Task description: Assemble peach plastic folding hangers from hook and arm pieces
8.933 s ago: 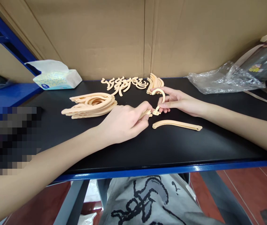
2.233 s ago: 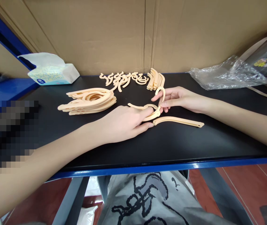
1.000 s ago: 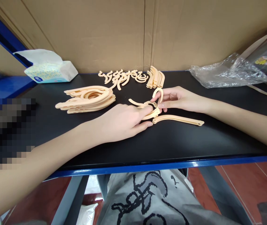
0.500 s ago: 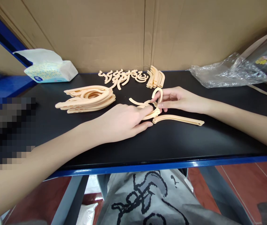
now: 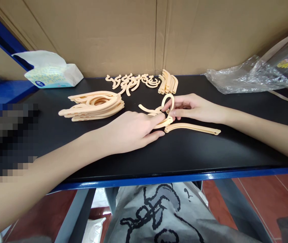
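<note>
Black table (image 5: 179,155) reaches its blue edge (image 5: 159,179) at six o'clock; pile (image 5: 90,111) blocks ten, stick (image 5: 184,126) four; right hand (image 5: 197,109) pinches middle hook (image 5: 172,102), left hand (image 5: 137,130) touches bent piece (image 5: 164,123), grip hidden

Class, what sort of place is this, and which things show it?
Probably a workshop or similar workspace: a flat black, blue-edged table, a stack of curved, peach, plastic-looking frames, and a curved, peach, plastic-looking hook pinched in the right hand.

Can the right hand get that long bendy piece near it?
Probably yes: the long curved piece lies near the right hand with nothing seen between, though that hand holds a hook it might need to release first.
</note>
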{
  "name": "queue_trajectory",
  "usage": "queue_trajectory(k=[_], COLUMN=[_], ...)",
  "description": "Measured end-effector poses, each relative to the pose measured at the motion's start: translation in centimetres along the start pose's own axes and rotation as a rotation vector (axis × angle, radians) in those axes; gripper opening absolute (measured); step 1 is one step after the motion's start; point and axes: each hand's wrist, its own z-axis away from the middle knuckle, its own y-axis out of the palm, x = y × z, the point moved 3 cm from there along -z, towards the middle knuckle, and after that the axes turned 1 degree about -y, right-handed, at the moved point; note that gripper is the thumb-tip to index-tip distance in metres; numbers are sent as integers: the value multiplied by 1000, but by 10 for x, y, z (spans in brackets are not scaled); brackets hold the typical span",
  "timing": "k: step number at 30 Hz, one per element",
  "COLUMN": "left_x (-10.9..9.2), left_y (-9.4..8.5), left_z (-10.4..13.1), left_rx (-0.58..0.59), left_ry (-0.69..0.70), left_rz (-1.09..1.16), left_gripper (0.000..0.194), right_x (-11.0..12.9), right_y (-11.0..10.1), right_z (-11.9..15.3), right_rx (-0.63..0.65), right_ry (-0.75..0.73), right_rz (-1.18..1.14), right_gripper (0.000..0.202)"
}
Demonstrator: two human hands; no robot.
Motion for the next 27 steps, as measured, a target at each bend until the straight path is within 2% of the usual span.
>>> queue_trajectory(k=[5, 14, 17, 21, 27], left_x=[-1, -5, -5, -2, 1], left_y=[-1, -2, -1, -1, -2], left_z=[0, 3, 3, 1, -1], left_rx=[5, -21, -23, 6, 46], left_ry=[0, 18, 29, 2, -96], left_rz=[-6, -82, -58, 28, 205], left_gripper=[25, 26, 20, 19, 24], right_x=[5, 11, 8, 6, 3], right_y=[2, 4, 4, 2, -3], right_z=[0, 0, 0, -1, -4], right_rx=[-10, -22, 3, 33, -30], right_ry=[-1, -46, -34, 4, 62], right_rz=[34, 275, 228, 51, -126], right_gripper=[25, 36, 35, 28, 23])
